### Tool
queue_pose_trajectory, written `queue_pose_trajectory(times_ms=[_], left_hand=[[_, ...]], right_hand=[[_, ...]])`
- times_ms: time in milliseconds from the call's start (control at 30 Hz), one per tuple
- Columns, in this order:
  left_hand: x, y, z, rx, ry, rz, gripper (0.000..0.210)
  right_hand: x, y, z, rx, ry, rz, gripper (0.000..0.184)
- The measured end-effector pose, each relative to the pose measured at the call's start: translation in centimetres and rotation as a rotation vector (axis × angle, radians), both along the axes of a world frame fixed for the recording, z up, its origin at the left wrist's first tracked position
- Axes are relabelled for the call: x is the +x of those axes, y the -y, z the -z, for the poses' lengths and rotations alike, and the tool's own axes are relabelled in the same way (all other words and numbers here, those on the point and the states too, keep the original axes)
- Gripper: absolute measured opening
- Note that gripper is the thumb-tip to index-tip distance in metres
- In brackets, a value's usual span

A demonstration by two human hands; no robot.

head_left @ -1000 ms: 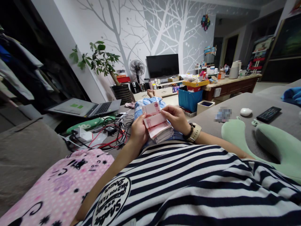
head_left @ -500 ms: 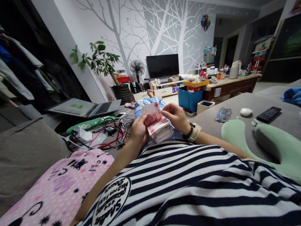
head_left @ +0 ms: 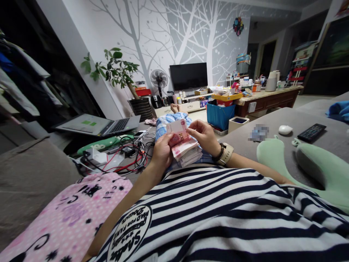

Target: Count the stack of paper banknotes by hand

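My left hand (head_left: pixel 161 152) is closed round a wad of pinkish-red banknotes (head_left: pixel 177 129) marked 100, its thumb lying across their left side. Part of the wad stands up, while a thick stack of folded-over notes (head_left: pixel 188 155) hangs toward my body, pale edges showing. My right hand (head_left: pixel 205 137), with a watch (head_left: pixel 227 153) and a dark bracelet at the wrist, has its fingers curled and pinched at the right edge of the upright notes. Its lower fingers are partly hidden. Both hands are above my lap, over blue checked cloth (head_left: pixel 163 122).
Left of me are an open laptop (head_left: pixel 117 125), tangled cables (head_left: pixel 136 154) and a pink patterned cushion (head_left: pixel 89 211). On the sofa to the right lie a green neck pillow (head_left: pixel 311 163), a remote (head_left: pixel 311 133) and a white mouse (head_left: pixel 285 130). A cluttered table (head_left: pixel 286 96) stands beyond.
The upright banknotes have shifted slightly to the right and down, and my left thumb has moved a little with them. My right hand stays at their right edge.
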State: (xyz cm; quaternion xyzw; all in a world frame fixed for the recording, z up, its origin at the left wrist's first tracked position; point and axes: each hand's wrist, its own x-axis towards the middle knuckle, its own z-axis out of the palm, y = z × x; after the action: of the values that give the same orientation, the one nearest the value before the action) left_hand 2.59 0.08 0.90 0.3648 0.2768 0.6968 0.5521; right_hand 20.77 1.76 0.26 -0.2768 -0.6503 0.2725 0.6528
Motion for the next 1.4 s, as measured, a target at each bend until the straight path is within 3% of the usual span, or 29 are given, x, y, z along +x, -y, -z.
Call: queue_pose_trajectory(times_ms=[500,900,1400], left_hand=[[-0.2,-0.8,0.7,0.027,-0.01,0.028,0.017],[0.7,0.7,-1.2,-0.029,0.121,0.151,0.049],[0.4,1.6,-1.8,-0.071,0.116,0.175,0.059]], right_hand=[[0.3,0.5,-0.1,-0.005,0.087,0.011,0.057],[0.3,0.5,-0.4,0.012,0.076,-0.005,0.055],[0.1,0.2,-0.2,0.025,0.042,-0.062,0.051]])
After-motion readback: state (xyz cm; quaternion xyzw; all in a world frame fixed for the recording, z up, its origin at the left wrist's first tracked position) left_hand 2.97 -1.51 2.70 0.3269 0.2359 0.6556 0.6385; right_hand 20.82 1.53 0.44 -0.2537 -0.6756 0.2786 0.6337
